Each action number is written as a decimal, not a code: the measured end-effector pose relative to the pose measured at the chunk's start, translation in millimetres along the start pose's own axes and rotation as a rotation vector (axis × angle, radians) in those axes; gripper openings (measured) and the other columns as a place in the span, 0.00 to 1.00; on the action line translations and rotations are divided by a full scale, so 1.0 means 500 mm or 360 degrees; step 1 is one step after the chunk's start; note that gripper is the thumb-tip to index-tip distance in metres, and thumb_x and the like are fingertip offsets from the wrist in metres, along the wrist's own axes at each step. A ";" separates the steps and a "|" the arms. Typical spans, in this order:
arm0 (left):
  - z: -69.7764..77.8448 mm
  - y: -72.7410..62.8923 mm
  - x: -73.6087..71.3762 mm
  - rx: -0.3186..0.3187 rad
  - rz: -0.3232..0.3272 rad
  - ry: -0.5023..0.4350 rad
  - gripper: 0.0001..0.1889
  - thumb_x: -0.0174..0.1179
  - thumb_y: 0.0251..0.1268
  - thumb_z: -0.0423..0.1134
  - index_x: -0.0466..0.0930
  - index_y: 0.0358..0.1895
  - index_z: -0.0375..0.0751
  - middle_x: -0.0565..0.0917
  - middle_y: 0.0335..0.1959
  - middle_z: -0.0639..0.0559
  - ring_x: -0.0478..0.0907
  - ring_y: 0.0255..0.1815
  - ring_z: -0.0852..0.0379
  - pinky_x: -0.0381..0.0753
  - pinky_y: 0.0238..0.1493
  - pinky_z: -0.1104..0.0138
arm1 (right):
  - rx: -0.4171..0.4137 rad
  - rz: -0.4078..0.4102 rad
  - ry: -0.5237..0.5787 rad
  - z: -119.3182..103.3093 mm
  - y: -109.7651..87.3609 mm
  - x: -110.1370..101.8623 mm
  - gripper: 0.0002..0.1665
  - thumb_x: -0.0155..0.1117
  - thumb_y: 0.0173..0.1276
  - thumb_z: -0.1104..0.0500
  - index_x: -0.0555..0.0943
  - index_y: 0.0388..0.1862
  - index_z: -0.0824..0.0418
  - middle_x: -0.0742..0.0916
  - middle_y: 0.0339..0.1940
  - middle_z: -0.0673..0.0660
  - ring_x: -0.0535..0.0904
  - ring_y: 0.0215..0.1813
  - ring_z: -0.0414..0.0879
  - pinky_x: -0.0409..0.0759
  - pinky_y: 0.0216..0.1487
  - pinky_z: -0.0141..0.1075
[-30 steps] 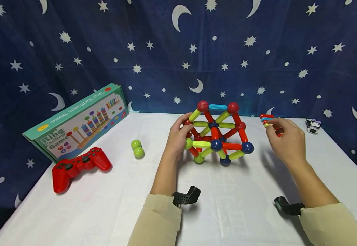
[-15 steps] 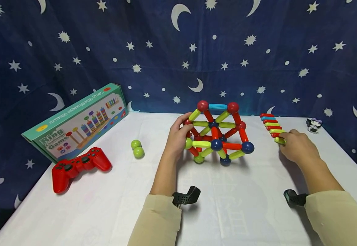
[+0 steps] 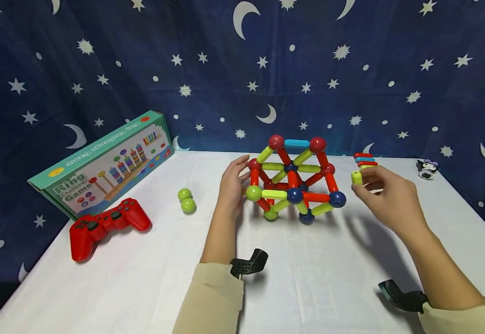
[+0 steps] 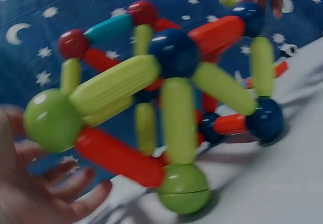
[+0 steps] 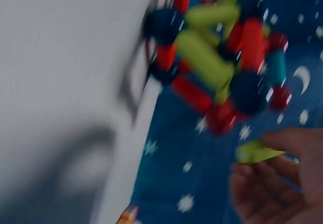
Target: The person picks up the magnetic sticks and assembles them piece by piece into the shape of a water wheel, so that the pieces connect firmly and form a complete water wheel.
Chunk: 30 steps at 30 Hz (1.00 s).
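A frame of magnetic rods and balls (image 3: 294, 195) in red, yellow-green, blue and dark blue stands on the white table. Beside its left end my left hand (image 3: 230, 188) is spread, fingers loosely bent near the green ball (image 4: 53, 120); the left wrist view shows nothing gripped in it. To the right of the frame, my right hand (image 3: 392, 197) is raised, pinching a yellow-green magnetic rod (image 3: 356, 177) between thumb and fingers. That rod (image 5: 255, 152) points toward the frame in the right wrist view. Behind the right hand lies a row of loose rods (image 3: 364, 160), partly hidden.
Two green balls (image 3: 188, 205) lie left of the frame. A red game controller (image 3: 108, 226) and a green Ring Challenge Game box (image 3: 104, 162) are at the far left. A small black-and-white figurine (image 3: 426, 169) sits at the back right, before a starry curtain (image 3: 209, 69).
My right hand picked a yellow-green rod from the near end of the row and lifted it leftward toward the frame. My left hand let go of the frame and drew slightly left.
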State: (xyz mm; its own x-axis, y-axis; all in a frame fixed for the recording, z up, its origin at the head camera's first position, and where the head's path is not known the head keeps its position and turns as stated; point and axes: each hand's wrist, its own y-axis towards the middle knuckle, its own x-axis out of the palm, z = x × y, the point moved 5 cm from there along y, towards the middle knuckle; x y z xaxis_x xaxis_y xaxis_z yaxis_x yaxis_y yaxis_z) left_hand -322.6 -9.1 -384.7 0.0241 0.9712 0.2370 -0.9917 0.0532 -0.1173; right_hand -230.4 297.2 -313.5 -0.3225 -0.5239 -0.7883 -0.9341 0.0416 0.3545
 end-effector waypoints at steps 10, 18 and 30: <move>-0.045 -0.015 -0.027 -0.0241 -0.0600 0.0673 0.14 0.57 0.68 0.27 0.82 0.54 0.32 0.86 0.36 0.44 0.81 0.28 0.55 0.87 0.31 0.64 | -0.0836 -0.0168 -0.0197 -0.168 -0.075 0.095 0.23 0.82 0.55 0.63 0.88 0.51 0.56 0.91 0.42 0.49 0.87 0.40 0.43 0.86 0.39 0.37; -0.055 -0.029 0.002 -0.0109 -0.0921 0.1031 0.21 0.77 0.55 0.37 0.85 0.54 0.45 0.85 0.42 0.49 0.78 0.34 0.53 0.81 0.24 0.66 | -0.1012 -0.0360 -0.0641 -0.187 -0.087 0.188 0.20 0.81 0.59 0.56 0.88 0.51 0.57 0.92 0.39 0.51 0.88 0.36 0.45 0.87 0.37 0.37; -0.057 -0.028 0.009 -0.0053 -0.0887 0.1036 0.21 0.78 0.55 0.36 0.85 0.53 0.43 0.85 0.44 0.46 0.79 0.35 0.52 0.82 0.24 0.66 | -0.1250 -0.0220 -0.0997 -0.190 -0.089 0.236 0.15 0.79 0.60 0.59 0.85 0.44 0.61 0.90 0.34 0.54 0.85 0.27 0.47 0.82 0.23 0.38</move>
State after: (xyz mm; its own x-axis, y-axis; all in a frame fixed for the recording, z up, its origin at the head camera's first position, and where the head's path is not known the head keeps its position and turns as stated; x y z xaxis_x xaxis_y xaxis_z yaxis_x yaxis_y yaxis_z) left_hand -304.9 1.2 -409.5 0.5847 0.7405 -0.3313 -0.8095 0.5592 -0.1786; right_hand -212.5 152.9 -374.6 -0.4523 0.0680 -0.8893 -0.6772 -0.6751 0.2928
